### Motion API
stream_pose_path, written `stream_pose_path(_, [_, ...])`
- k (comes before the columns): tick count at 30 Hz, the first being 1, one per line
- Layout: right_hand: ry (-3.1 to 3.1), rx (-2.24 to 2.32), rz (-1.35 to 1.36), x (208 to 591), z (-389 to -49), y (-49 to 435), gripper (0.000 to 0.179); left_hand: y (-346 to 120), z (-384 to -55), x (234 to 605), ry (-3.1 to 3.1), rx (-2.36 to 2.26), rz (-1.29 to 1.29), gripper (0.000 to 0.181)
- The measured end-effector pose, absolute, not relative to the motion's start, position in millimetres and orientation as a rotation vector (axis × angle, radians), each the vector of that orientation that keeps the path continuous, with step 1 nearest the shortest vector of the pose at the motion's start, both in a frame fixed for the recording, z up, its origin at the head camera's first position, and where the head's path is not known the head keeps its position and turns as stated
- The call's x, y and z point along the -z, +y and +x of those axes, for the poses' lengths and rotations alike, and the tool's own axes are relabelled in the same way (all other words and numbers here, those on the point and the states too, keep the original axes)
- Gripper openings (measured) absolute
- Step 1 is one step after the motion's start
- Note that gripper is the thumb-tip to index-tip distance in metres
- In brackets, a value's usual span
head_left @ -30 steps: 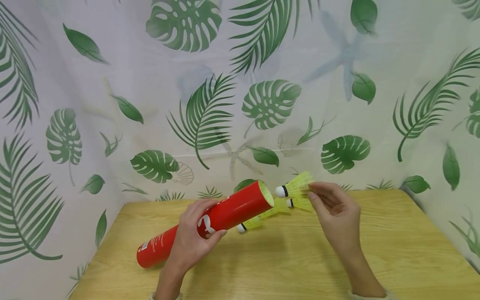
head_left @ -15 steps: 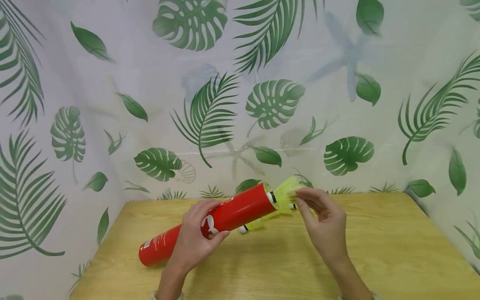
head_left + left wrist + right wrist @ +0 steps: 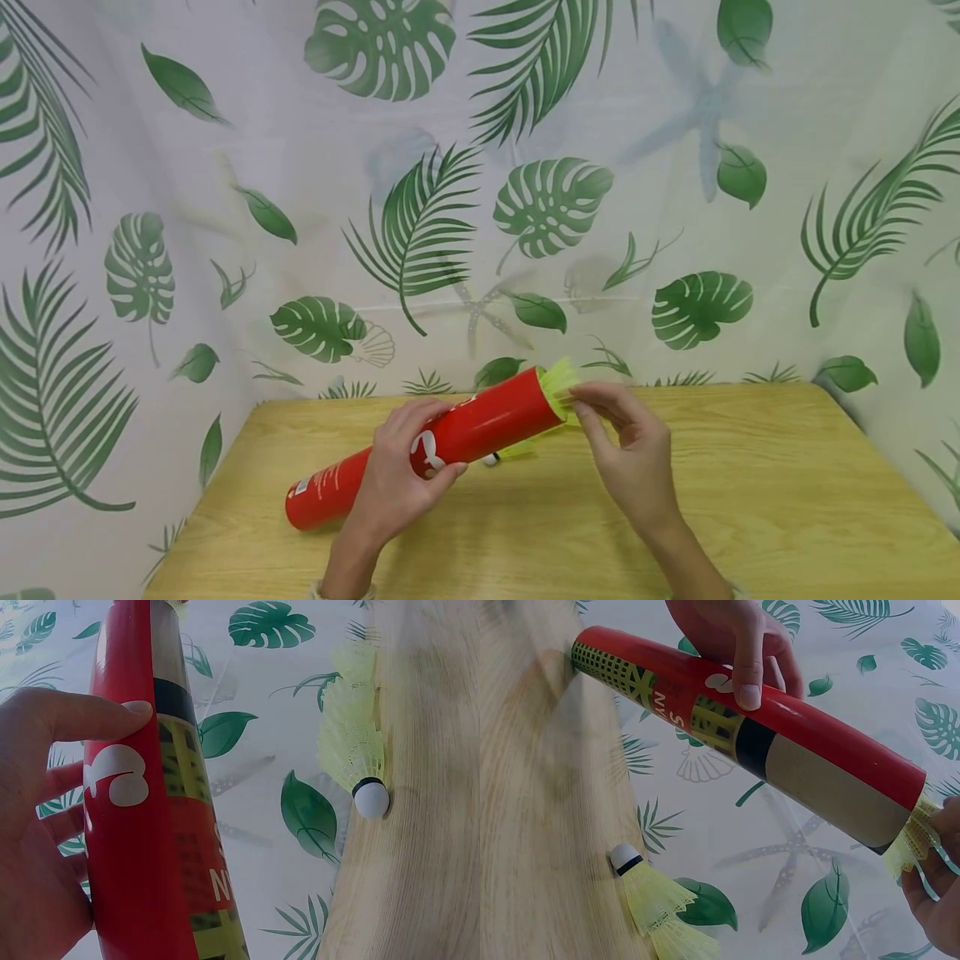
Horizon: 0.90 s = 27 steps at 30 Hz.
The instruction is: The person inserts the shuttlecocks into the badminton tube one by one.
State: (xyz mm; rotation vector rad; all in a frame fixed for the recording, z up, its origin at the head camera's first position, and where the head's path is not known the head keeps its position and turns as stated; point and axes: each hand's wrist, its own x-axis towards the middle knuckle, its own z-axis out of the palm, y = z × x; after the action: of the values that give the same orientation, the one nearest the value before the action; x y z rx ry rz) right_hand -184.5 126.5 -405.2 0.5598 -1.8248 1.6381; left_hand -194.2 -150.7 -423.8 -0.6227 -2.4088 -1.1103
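Note:
My left hand [image 3: 401,467] grips a long red shuttlecock tube [image 3: 498,421] around its middle, thumb on the near side. The tube is tilted, its mouth raised to the right and its bottom end low at the left. With thumb and fingertips my right hand [image 3: 630,462] pinches the yellow skirt of a shuttlecock [image 3: 558,385] at that mouth. Its white head is inside the tube, hidden; only the skirt's end sticks out. In the right wrist view the skirt [image 3: 913,841] shows between the tube's rim and my right fingers.
More yellow shuttlecocks lie on the wooden table [image 3: 765,483] behind the tube, mostly hidden in the head view. The left wrist view shows a white-headed shuttlecock [image 3: 360,769] in a row. A leaf-patterned cloth [image 3: 465,208] hangs at the table's back edge.
My right hand has moved left, bringing the shuttlecock from just outside the mouth into the tube, head first. The left hand still holds the tube in much the same place.

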Motion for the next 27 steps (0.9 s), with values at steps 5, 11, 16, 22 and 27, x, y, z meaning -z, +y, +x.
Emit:
stream_pose_path(5, [-1.813, -1.636, 0.600, 404.0, -185.7, 123.9, 0.025, -150.8, -197.6, 422.0, -2.398, 1.113, -0.646, 0.071])
stream_pose_path(11, [-1.811, -1.665, 0.635, 403.1, -187.2, 120.8, 0.027, -152.4, -202.2, 422.4, -2.403, 1.111, -0.654, 0.071])
stream_pose_path(16, [-1.853, -1.712, 0.662, 402.7, -187.1, 119.0, 0.025, -152.7, -203.9, 424.3, -2.402, 1.094, -0.664, 0.071])
stream_pose_path(22, [-1.887, -1.736, 0.689, 403.5, -187.5, 120.0, 0.025, -152.5, -204.4, 424.8, -2.400, 1.092, -0.672, 0.072])
stream_pose_path(27, [-1.931, -1.766, 0.717, 403.2, -186.8, 121.3, 0.025, -152.7, -204.3, 425.0, -2.408, 1.094, -0.665, 0.071])
